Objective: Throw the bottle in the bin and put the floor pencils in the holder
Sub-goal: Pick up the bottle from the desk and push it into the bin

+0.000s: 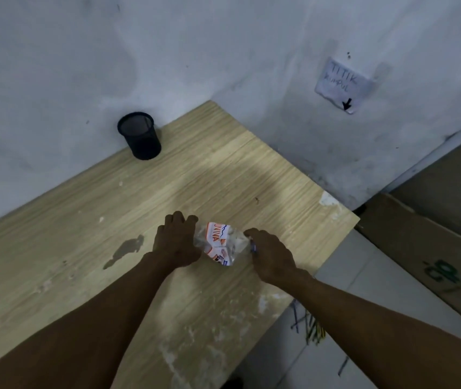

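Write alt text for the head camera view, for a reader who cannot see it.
Both hands, the left hand and right hand, hold a crumpled clear plastic bottle above a light wooden table. A black mesh pencil holder stands at the table's far edge by the wall, and pencils lie scattered on the tiled floor beside the table.

You face a scuffed, pale grey wall (195,51) with a handwritten paper note (343,84) taped to it. Below sits a light wood-grain table (111,234), stained and chipped. To your right, white floor tiles (364,276) and flattened cardboard (434,248). The light is dim.
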Demonstrator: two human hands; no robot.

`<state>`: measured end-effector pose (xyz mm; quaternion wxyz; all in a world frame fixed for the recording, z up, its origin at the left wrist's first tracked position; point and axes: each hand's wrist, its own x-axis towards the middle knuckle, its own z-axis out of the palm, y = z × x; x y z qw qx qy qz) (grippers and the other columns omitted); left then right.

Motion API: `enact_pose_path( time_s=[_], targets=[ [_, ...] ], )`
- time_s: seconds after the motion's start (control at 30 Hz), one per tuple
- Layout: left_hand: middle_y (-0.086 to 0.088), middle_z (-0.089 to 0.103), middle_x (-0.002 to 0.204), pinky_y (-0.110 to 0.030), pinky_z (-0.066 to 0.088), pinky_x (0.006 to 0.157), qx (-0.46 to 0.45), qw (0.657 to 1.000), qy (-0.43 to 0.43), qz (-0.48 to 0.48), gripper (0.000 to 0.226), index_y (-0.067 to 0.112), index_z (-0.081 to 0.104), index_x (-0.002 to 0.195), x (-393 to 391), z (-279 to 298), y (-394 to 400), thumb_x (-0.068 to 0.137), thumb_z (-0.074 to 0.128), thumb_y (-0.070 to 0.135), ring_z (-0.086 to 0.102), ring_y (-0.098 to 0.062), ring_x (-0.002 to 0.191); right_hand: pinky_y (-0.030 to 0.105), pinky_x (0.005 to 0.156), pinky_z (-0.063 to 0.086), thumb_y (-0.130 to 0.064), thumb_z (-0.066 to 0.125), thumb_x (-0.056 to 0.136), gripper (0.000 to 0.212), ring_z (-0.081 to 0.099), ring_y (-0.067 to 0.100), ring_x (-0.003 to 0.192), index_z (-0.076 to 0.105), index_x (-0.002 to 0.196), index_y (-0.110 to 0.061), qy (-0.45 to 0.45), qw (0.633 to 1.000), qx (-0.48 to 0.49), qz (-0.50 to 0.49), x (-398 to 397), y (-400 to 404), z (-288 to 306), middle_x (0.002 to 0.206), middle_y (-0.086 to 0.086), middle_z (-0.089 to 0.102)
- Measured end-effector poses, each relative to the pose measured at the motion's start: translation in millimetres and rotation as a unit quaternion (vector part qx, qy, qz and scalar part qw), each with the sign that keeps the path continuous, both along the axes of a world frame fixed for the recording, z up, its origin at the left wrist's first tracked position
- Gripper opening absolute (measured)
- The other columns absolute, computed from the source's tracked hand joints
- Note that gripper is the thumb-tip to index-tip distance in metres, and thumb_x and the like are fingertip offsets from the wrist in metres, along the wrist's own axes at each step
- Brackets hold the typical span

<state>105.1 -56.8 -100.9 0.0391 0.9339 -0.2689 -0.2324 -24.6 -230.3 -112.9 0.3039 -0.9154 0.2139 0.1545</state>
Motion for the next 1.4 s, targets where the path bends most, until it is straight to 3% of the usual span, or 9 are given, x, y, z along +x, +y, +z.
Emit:
enact_pose_path(
  time_s=[0.27,0.4,0.57,0.63,0.93,1.03,1.13,1.3,1.4],
  targets=[
    [-0.006,0.032,0.151,-0.048,0.023,0.114,0.039,0.993,-0.014,-0.109,0.103,0.025,0.021,0.15,-37.5,29.7,-50.1,0.064,0.076,0.042,0.023,-0.029,0.142,0.041,0.104,0.042,-0.017,0.054,0.091,0.055,0.048,0.031,0.127,0.04,0.144,-0.016,0.0,0.999,0.024,-0.031,-39.8,-38.4,32.9,0.14,0.012,0.05],
    [-0.001,0.027,0.157,-0.054,0.008,0.119,0.037,0.983,-0.012,-0.178,0.107,0.025,0.017,0.152,-82.1,53.9,-90.8,0.065,0.079,0.041,0.015,-0.026,0.147,0.038,0.096,0.048,-0.01,0.055,0.09,0.038,0.056,0.033,0.119,0.057,0.128,-0.007,-0.035,0.997,0.055,-0.048,-79.2,-67.5,62.2,0.128,0.015,0.062],
    [-0.002,0.051,0.138,-0.046,0.028,0.111,-0.024,0.98,-0.049,-0.194,0.069,0.026,0.041,0.14,-151.5,81.0,-138.9,0.076,0.066,0.034,0.041,-0.026,0.134,0.023,0.076,0.044,-0.004,0.055,0.088,0.031,0.06,0.023,0.104,0.063,0.118,-0.005,-0.07,0.994,0.068,-0.052,-152.6,-114.4,92.7,0.11,0.006,0.065],
    [-0.003,0.059,0.127,-0.043,0.035,0.105,-0.036,0.977,-0.074,-0.195,0.053,0.026,0.051,0.131,-181.6,91.1,-158.0,0.079,0.061,0.036,0.051,-0.027,0.124,0.026,0.082,0.048,-0.007,0.056,0.087,0.035,0.061,0.023,0.104,0.063,0.121,-0.008,-0.082,0.993,0.07,-0.056,-184.9,-136.9,100.0,0.113,0.007,0.067],
    [-0.002,0.064,0.123,-0.032,0.038,0.095,-0.089,0.979,-0.079,-0.162,0.041,0.028,0.059,0.12,-304.2,107.8,-236.3,0.079,0.06,0.034,0.057,-0.026,0.117,0.032,0.083,0.052,-0.012,0.065,0.083,0.039,0.063,0.024,0.101,0.058,0.122,-0.008,-0.152,0.978,0.1,-0.102,-315.5,-226.4,118.2,0.109,0.006,0.064],
    [-0.003,0.067,0.118,-0.032,0.042,0.091,-0.101,0.982,-0.059,-0.151,0.038,0.027,0.061,0.115,-324.2,109.3,-262.6,0.078,0.061,0.035,0.06,-0.026,0.112,0.037,0.078,0.054,-0.012,0.068,0.08,0.03,0.064,0.025,0.089,0.063,0.109,-0.007,-0.169,0.972,0.104,-0.126,-337.3,-251.5,119.5,0.092,0.008,0.067],
    [-0.006,0.068,0.113,-0.033,0.047,0.083,-0.114,0.983,-0.033,-0.138,0.038,0.023,0.062,0.113,-332.7,108.2,-285.5,0.077,0.064,0.035,0.063,-0.028,0.104,0.038,0.078,0.055,-0.012,0.071,0.076,0.03,0.061,0.019,0.083,0.066,0.105,-0.007,-0.192,0.963,0.115,-0.152,-345.5,-273.7,116.5,0.083,0.001,0.064],
    [-0.006,0.069,0.109,-0.034,0.051,0.082,-0.124,0.982,-0.005,-0.141,0.035,0.021,0.064,0.111,-320.9,98.4,-322.3,0.078,0.067,0.034,0.063,-0.025,0.098,0.021,0.068,0.048,-0.005,0.071,0.079,0.024,0.059,0.013,0.073,0.068,0.102,-0.003,-0.18,0.962,0.121,-0.165,-336.7,-309.7,110.0,0.08,0.001,0.063],
    [-0.006,0.069,0.11,-0.036,0.053,0.083,-0.116,0.983,0.016,-0.142,0.038,0.019,0.063,0.112,-303.7,88.5,-345.6,0.078,0.069,0.035,0.064,-0.023,0.095,0.027,0.068,0.049,-0.006,0.071,0.079,0.019,0.058,0.013,0.07,0.068,0.097,-0.004,-0.176,0.962,0.122,-0.168,-323.8,-329.8,104.0,0.079,0.002,0.064]
  ],
)
